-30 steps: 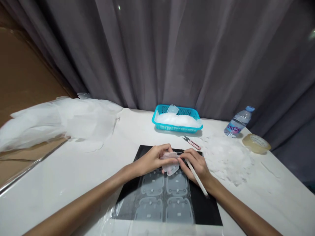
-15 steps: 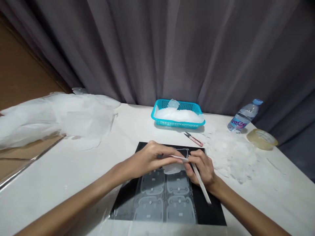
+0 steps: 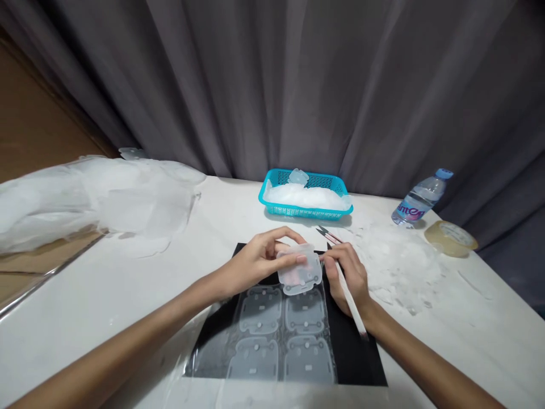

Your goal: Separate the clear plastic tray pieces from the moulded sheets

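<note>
A heap of sheer white sheets (image 3: 140, 193) spreads across a white tabletop (image 3: 106, 295), well left of a black mat (image 3: 360, 363) whose dark face likely makes the translucent shapes (image 3: 260, 311) on it easier to see. White scraps (image 3: 402, 267) lie just right of the mat, seemingly set aside so they do not mix with the shapes. Behind the mat, a blue basket (image 3: 306, 212) holds a white mound (image 3: 304, 197) and, at its back, a clear cut-out (image 3: 298, 176); behind and to the right, a capped bottle (image 3: 411, 207) of clear liquid stands beside a tape roll (image 3: 451, 238). Over the mat, the left hand (image 3: 259, 258) pinches a translucent piece (image 3: 309, 275), apparently to steady its edge toward the right hand (image 3: 351, 281), which grips a white stick (image 3: 349, 300) slantwise, perhaps to free its fingertips; whether they touch the piece is unclear. Small snips (image 3: 330, 234) rest behind the mat's right half.
</note>
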Demonstrator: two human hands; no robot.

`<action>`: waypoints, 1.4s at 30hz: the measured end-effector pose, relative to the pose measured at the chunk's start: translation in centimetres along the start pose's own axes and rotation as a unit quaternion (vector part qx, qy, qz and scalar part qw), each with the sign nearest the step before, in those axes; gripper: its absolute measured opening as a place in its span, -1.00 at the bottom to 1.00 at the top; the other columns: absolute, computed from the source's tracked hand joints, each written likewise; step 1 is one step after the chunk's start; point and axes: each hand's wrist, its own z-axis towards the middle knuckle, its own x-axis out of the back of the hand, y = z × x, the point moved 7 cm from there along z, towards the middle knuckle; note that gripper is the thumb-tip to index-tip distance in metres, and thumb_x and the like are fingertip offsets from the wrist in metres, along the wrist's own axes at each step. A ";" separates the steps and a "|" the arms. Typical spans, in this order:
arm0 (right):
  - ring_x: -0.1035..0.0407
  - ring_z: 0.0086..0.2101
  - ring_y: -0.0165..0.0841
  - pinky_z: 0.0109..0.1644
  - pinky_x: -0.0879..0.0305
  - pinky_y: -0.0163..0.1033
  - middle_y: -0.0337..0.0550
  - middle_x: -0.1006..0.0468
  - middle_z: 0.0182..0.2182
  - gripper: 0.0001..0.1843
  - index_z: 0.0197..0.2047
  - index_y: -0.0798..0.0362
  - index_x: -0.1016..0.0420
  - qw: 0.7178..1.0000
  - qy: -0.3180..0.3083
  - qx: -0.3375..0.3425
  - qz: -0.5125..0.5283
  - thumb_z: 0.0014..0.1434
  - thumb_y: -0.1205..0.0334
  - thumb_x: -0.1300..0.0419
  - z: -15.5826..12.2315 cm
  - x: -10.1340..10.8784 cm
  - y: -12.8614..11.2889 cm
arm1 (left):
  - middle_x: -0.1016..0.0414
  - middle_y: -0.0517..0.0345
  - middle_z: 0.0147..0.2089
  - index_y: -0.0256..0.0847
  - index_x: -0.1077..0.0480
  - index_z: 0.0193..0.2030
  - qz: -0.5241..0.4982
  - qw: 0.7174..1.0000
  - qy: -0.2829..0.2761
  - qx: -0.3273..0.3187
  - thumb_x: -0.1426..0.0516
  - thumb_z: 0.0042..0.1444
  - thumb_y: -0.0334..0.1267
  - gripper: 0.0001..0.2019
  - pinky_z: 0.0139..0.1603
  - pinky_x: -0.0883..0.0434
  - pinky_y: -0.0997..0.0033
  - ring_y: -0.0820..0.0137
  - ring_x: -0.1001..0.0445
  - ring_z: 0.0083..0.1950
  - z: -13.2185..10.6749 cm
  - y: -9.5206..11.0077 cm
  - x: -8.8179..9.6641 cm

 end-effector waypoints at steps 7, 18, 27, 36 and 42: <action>-0.46 -0.22 -0.28 -0.05 -0.41 -0.10 -0.17 -0.50 -0.30 -0.79 -0.19 -0.02 -0.44 0.998 -0.028 -0.045 -0.024 0.47 0.38 -0.04 0.6 -0.4 0.8 | -0.56 0.20 -0.37 -0.14 -0.35 0.09 0.014 1.000 -0.001 0.000 -0.25 0.33 -0.07 -0.69 -0.43 -0.33 0.52 0.44 -0.48 -0.43 0.2 0.0 0.2; -0.48 -0.23 -0.27 -0.07 -0.45 -0.12 -0.14 -0.53 -0.29 -0.80 -0.15 0.00 -0.48 0.999 -0.051 -0.011 -0.014 0.47 0.38 -0.05 0.3 -1.1 0.2 | -0.57 0.16 -0.34 -0.21 -0.44 -0.11 0.045 0.998 0.014 -0.029 -0.24 0.35 -0.06 -0.76 -0.41 -0.38 0.48 0.43 -0.48 -0.41 0.1 -0.2 1.3; -0.46 -0.26 -0.28 -0.11 -0.41 -0.16 -0.14 -0.51 -0.31 -0.80 -0.17 0.01 -0.47 0.999 -0.050 0.008 -0.009 0.47 0.35 -0.06 0.4 -1.0 0.0 | -0.67 0.07 -0.16 -0.17 -0.58 -0.08 0.226 0.966 0.061 -0.114 -0.21 0.38 -0.06 -0.77 -0.14 -0.46 0.39 0.30 -0.61 -0.16 -0.4 1.9 1.4; -0.46 -0.20 -0.21 -0.07 -0.44 -0.07 -0.10 -0.51 -0.26 -0.86 -0.06 -0.02 -0.48 1.000 0.029 -0.003 0.009 0.46 0.24 -0.09 0.0 0.8 0.0 | -0.68 0.09 -0.38 -0.19 -0.35 -0.13 -0.041 0.996 0.076 -0.012 -0.31 0.27 -0.06 -0.70 -0.37 -0.49 0.45 0.32 -0.64 -0.39 0.5 0.8 -0.6; -0.45 -0.26 -0.29 -0.11 -0.40 -0.16 -0.18 -0.49 -0.29 -0.89 -0.13 -0.01 -0.45 0.999 0.033 -0.002 0.006 0.41 0.36 -0.13 0.3 0.8 -0.3 | -0.69 0.12 -0.38 -0.20 -0.33 -0.13 -0.050 0.996 0.074 -0.013 -0.29 0.31 -0.12 -0.75 -0.38 -0.46 0.56 0.40 -0.64 -0.37 0.2 1.7 -1.1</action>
